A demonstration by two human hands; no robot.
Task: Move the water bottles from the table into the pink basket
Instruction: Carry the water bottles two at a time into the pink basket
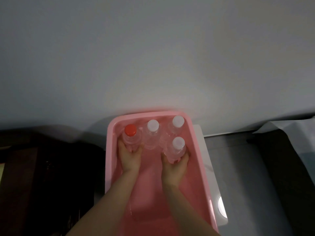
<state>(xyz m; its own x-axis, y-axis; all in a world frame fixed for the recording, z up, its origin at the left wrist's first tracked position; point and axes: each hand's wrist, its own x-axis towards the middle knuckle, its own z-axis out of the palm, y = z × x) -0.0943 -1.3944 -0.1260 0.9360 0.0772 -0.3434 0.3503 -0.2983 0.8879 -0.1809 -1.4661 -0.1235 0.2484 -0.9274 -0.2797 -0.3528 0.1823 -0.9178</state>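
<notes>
Bottles of water stand inside the pink basket (111,160), four of them. The red-cap bottle (130,137) is in the left hand (130,159). The fingers wrap around its lower part, closed on it. One white-cap bottle (177,149) is in the right hand (175,167), held the same way, low down, with the fingers closed around it. Two more white-cap bottles stand just past the hands: the middle bottle (152,133) is between the two hands and a bit further out, and the far bottle (177,125) is right behind the one in the right hand.

All four bottles stand straight up, caps pointing up at the camera, long side going up and down.

It looks like the step in hand is setting these two bottles down on the basket floor. I cannot tell if their bottoms touch the floor yet. Next, the hands need to let go gently so the bottles stay standing, then lift out without bumping the ones close by.

The basket sits on a white table (202,145), right of the right hand. No bottles show on it. A dark shape (51,167) is left of the left hand, too dim to name.
</notes>
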